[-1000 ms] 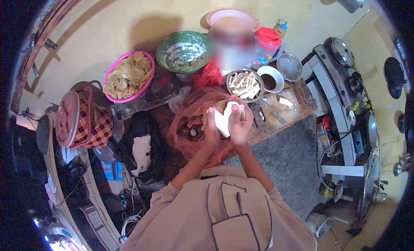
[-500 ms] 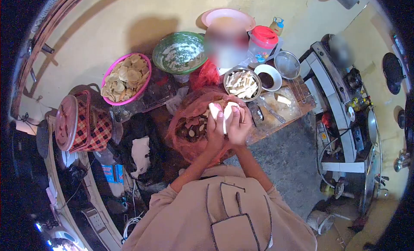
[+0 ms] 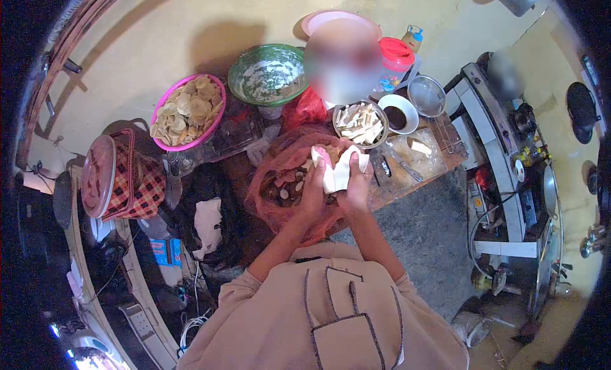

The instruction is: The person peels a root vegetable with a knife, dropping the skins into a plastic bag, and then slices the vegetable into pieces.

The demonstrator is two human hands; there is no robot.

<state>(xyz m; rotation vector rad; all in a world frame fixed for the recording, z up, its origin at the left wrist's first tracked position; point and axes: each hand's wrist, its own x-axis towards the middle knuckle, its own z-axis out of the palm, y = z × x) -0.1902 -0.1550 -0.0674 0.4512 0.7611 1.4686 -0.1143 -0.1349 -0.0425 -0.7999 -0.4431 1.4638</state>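
Both hands meet over the red net bag point(image 3: 256, 187), gripping a thick white piece of what looks like cassava point(image 3: 342, 174) with a strip of pinkish peel along its left side. My left hand point(image 3: 312, 190) is closed around the left part, thumb pointing up along it. On the right part, my right hand point(image 3: 358, 190) is closed with its thumb pressed on the white flesh. The piece spreads into two lobes; whether they are fully separate cannot be seen. Brown peelings and pale scraps point(image 3: 284, 194) lie in the net bag below.
Beyond the hands stand a bowl of white sticks point(image 3: 361, 123), a white bowl of dark liquid point(image 3: 396, 118) and a sieve point(image 3: 426, 95). A knife point(image 3: 407, 168) rests on a board point(image 3: 436, 155). Leftward are a green basin point(image 3: 245, 71), a pink basket of round chips point(image 3: 220, 115) and a lidded checked basket point(image 3: 149, 185).
The two parts of the white piece have spread wider, showing more white flesh between my thumbs. My right hand has turned slightly outward and both hands sit a little lower.
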